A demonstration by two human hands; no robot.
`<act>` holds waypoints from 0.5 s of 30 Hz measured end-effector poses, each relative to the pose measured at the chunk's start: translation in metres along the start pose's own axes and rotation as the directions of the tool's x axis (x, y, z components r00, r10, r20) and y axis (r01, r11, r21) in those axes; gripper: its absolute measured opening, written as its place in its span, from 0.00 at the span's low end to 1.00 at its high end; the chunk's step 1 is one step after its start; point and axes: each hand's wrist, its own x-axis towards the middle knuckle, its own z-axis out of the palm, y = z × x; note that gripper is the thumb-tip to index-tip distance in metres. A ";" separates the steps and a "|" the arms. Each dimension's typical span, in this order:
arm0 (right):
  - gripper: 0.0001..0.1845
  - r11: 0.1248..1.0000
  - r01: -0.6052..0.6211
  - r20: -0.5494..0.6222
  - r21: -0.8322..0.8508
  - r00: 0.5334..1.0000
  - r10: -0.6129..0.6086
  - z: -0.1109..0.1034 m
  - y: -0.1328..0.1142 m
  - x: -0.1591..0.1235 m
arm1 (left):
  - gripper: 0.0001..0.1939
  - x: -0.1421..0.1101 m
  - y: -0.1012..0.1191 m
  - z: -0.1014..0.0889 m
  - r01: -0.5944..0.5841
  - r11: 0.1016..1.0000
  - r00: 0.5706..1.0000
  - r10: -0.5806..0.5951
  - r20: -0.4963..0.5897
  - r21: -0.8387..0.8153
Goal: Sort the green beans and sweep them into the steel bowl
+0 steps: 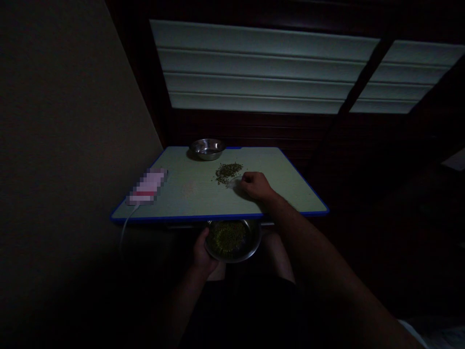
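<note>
My left hand (204, 252) grips the left rim of a metal bowl (250, 249), held just below the table's front edge over my lap. Small green grains, perhaps beans, lie in that bowl. Above the tabletop, my right hand (255, 185) is closed around a small, clear, pale piece (234, 182), possibly plastic; the dim light hides its exact kind. Its tip is at the lower right edge of a loose pile of greenish-brown grains (227, 171) on the table. A second metal bowl (208, 150) stands behind the pile, to the left.
The pale green table (189, 206) has a blue edge. A blurred-out phone-like object (147, 186) lies at its left side, with a white cable (125, 225) hanging over the front edge. A wall (72, 97) rises at left; a slatted panel (261, 72) stands behind.
</note>
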 end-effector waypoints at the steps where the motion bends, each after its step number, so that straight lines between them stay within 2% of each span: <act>1: 0.07 1.000 0.009 -0.009 -0.016 1.000 -0.009 0.000 -0.001 0.000 | 0.13 0.000 0.000 0.000 -0.002 1.000 1.000 0.002 0.003 0.003; 9: 0.07 0.999 0.040 0.021 0.020 0.999 -0.041 0.000 0.000 0.000 | 0.14 0.000 0.000 0.000 -0.002 1.000 1.000 0.002 -0.010 0.027; 15: 0.07 0.995 0.103 -0.017 -0.001 0.994 -0.103 0.000 0.000 0.000 | 0.15 0.000 0.000 -0.001 -0.015 0.999 1.000 0.015 -0.010 0.036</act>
